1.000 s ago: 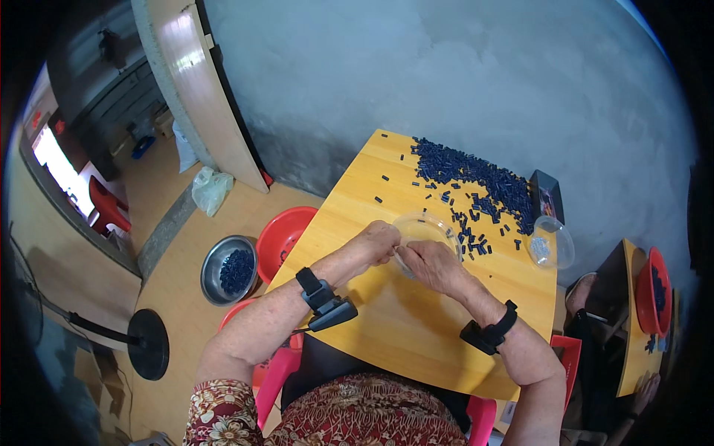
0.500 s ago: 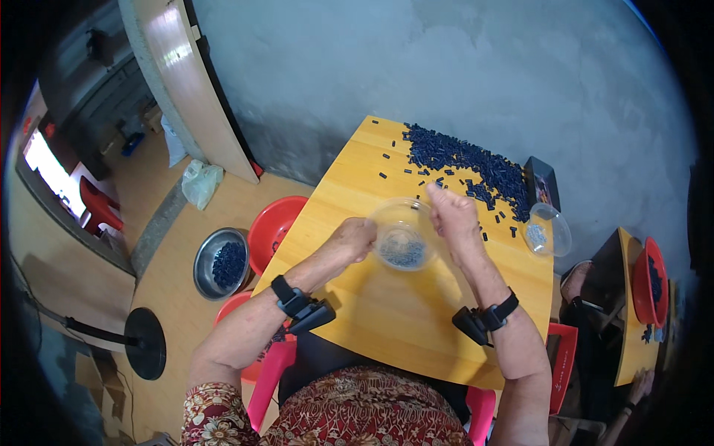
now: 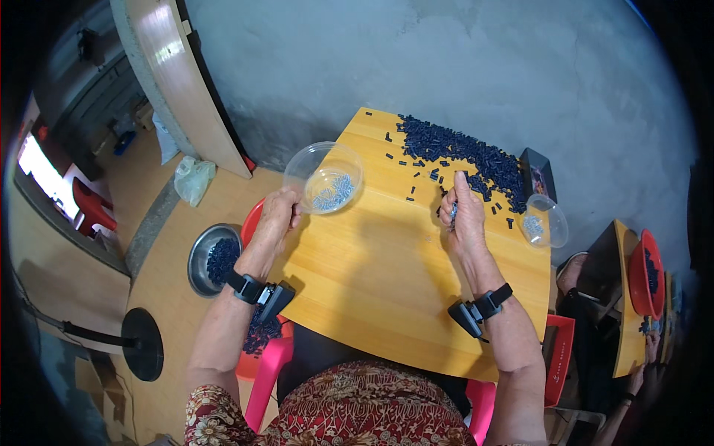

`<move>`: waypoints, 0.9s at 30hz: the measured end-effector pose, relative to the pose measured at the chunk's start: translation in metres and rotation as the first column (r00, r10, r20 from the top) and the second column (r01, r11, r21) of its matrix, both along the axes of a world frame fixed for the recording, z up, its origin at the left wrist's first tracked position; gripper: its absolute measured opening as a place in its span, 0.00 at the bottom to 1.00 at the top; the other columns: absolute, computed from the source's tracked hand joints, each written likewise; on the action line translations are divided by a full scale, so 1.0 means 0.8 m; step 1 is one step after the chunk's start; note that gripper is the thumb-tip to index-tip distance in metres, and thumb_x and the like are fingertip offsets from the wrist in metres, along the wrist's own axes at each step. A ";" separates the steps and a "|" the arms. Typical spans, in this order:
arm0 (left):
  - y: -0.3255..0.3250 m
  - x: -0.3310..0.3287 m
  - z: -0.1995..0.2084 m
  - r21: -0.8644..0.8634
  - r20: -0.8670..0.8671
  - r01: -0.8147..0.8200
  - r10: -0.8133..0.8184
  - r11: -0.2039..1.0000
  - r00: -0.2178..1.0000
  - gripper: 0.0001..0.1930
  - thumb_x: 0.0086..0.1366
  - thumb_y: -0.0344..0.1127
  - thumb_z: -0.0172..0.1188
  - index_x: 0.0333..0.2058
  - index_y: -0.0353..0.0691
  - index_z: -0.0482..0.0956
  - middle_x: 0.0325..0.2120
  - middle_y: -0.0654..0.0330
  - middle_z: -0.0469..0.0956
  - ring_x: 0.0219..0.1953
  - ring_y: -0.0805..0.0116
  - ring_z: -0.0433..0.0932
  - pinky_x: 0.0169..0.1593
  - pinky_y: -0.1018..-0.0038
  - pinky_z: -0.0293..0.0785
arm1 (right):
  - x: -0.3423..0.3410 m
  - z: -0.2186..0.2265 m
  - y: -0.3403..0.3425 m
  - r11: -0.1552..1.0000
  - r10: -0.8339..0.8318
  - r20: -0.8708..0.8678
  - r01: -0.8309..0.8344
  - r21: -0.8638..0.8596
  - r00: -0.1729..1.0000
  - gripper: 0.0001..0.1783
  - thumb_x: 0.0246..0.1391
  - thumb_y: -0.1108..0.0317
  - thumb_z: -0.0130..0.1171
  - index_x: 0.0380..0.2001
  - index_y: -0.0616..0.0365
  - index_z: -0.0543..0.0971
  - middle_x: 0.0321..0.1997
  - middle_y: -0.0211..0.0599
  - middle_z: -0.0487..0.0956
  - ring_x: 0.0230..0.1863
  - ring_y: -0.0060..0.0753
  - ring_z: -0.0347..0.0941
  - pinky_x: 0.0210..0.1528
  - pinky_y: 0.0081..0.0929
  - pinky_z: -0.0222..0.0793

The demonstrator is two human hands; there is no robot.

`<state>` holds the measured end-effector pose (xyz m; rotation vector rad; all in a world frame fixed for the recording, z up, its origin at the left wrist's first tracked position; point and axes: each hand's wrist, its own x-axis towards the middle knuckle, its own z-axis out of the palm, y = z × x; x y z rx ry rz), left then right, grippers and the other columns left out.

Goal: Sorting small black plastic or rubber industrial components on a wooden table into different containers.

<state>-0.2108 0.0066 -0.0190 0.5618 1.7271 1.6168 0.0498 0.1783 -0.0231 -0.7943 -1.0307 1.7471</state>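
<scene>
My left hand (image 3: 277,214) grips the rim of a clear round plastic bowl (image 3: 297,169), tilted above the table's left edge. Small silvery metal pieces, like screws or pins, lie gathered inside it. My right hand (image 3: 466,212) is closed with its thumb pointing away from me, and a few of the same silvery pieces (image 3: 453,213) show at its fingers. It hovers just short of a big heap of short dark-blue cylinders (image 3: 461,149), several of them scattered loose around it on the yellow wooden table (image 3: 357,279).
A second clear bowl (image 3: 556,217) with silvery pieces and a black box (image 3: 537,175) stand at the table's right. On the floor at left are a metal basin (image 3: 195,260) and red basins (image 3: 253,223). Another person's hand (image 3: 637,379) shows at the far right.
My left hand has carried the clear bowl left and away from the middle of the table. My right hand, now apart from the bowl, has turned and shows silvery pieces at its fingers.
</scene>
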 end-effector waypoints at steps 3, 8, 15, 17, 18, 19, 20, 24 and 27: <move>0.021 -0.005 -0.021 0.019 -0.077 -0.060 0.061 0.998 0.995 0.05 0.59 0.31 0.48 0.25 0.40 0.71 0.17 0.63 0.67 0.14 0.76 0.63 0.17 0.77 0.57 | -0.003 -0.010 0.006 0.999 -0.050 -0.051 0.050 -0.013 0.997 0.25 0.60 0.46 0.57 0.17 0.50 0.66 0.13 0.26 0.64 0.13 0.20 0.58 0.15 0.19 0.52; 0.058 0.011 -0.048 0.105 -0.018 -0.174 0.176 0.979 0.984 0.06 0.59 0.32 0.48 0.24 0.40 0.70 0.15 0.65 0.66 0.14 0.74 0.63 0.17 0.76 0.58 | -0.003 -0.015 0.010 0.992 -0.126 -0.063 0.126 -0.012 0.990 0.26 0.60 0.47 0.57 0.16 0.49 0.64 0.13 0.26 0.63 0.13 0.20 0.56 0.15 0.19 0.51; 0.107 0.022 -0.079 0.112 -0.288 -0.188 0.213 0.976 0.934 0.11 0.64 0.38 0.48 0.24 0.41 0.70 0.16 0.67 0.65 0.15 0.76 0.61 0.18 0.75 0.56 | 0.009 -0.016 0.020 0.990 -0.132 -0.116 0.126 -0.060 0.984 0.26 0.61 0.45 0.55 0.17 0.48 0.61 0.14 0.23 0.58 0.14 0.18 0.52 0.15 0.18 0.47; 0.104 0.016 -0.094 0.076 -0.314 -0.138 0.155 0.988 0.937 0.16 0.65 0.42 0.48 0.25 0.36 0.71 0.20 0.57 0.68 0.24 0.66 0.66 0.30 0.68 0.61 | 0.005 -0.012 0.017 0.988 -0.153 -0.119 0.148 -0.053 0.981 0.26 0.61 0.44 0.54 0.17 0.46 0.61 0.14 0.21 0.57 0.14 0.18 0.51 0.15 0.18 0.46; 0.105 0.026 -0.087 0.033 -0.349 -0.079 0.085 0.996 0.933 0.21 0.66 0.47 0.47 0.27 0.31 0.71 0.25 0.48 0.71 0.33 0.56 0.71 0.41 0.60 0.66 | 0.011 -0.013 0.020 0.987 -0.157 -0.121 0.150 -0.063 0.980 0.26 0.61 0.44 0.54 0.17 0.46 0.61 0.14 0.21 0.57 0.14 0.18 0.51 0.15 0.18 0.46; 0.106 0.032 -0.083 0.022 -0.353 -0.077 0.080 0.997 0.932 0.21 0.66 0.47 0.47 0.27 0.31 0.71 0.25 0.48 0.71 0.33 0.56 0.71 0.41 0.60 0.66 | 0.018 -0.014 0.023 0.985 -0.159 -0.127 0.149 -0.088 0.979 0.26 0.61 0.44 0.54 0.17 0.46 0.61 0.14 0.21 0.56 0.13 0.18 0.51 0.15 0.18 0.46; 0.109 0.038 -0.078 0.006 -0.369 -0.066 0.064 0.998 0.927 0.24 0.67 0.51 0.46 0.27 0.31 0.71 0.24 0.48 0.71 0.32 0.55 0.71 0.40 0.60 0.66 | 0.025 -0.016 0.026 0.983 -0.161 -0.133 0.146 -0.115 0.978 0.26 0.61 0.44 0.54 0.17 0.46 0.60 0.14 0.21 0.56 0.13 0.18 0.50 0.15 0.18 0.46; 0.089 0.041 -0.067 0.034 -0.257 -0.079 0.085 0.996 0.963 0.24 0.69 0.53 0.47 0.27 0.34 0.69 0.19 0.55 0.69 0.24 0.62 0.70 0.31 0.65 0.67 | 0.032 -0.009 0.030 0.987 -0.145 -0.151 0.133 -0.086 0.978 0.25 0.63 0.47 0.53 0.18 0.47 0.61 0.14 0.23 0.58 0.14 0.19 0.51 0.15 0.20 0.45; 0.060 0.065 -0.037 0.168 0.106 -0.047 0.029 0.985 0.994 0.14 0.71 0.45 0.49 0.28 0.45 0.67 0.16 0.68 0.61 0.17 0.81 0.58 0.19 0.82 0.53 | 0.042 -0.007 0.033 0.995 -0.089 -0.188 0.077 -0.067 0.978 0.24 0.63 0.49 0.53 0.19 0.49 0.62 0.15 0.24 0.59 0.15 0.19 0.51 0.17 0.21 0.45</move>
